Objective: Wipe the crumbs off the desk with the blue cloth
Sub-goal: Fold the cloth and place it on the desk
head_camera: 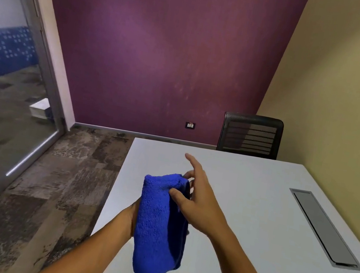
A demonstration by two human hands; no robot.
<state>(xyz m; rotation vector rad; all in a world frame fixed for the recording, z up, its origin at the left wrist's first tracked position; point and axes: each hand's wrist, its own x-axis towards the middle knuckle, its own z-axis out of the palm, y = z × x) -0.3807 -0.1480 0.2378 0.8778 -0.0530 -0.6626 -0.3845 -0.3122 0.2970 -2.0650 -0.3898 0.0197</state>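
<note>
The left hand (133,214) sits mostly hidden behind the blue cloth (159,228); its grip cannot be told for certain, though it seems to support the cloth from the far side. The cloth hangs folded in the air above the near-left part of the white tabletop (244,218), not touching it. The right hand (199,201) pinches the cloth's upper edge with thumb and curled fingers, forefinger extended. No crumbs are discernible on the tabletop. Judging from this, wiping has not begun; all of it remains.
</note>
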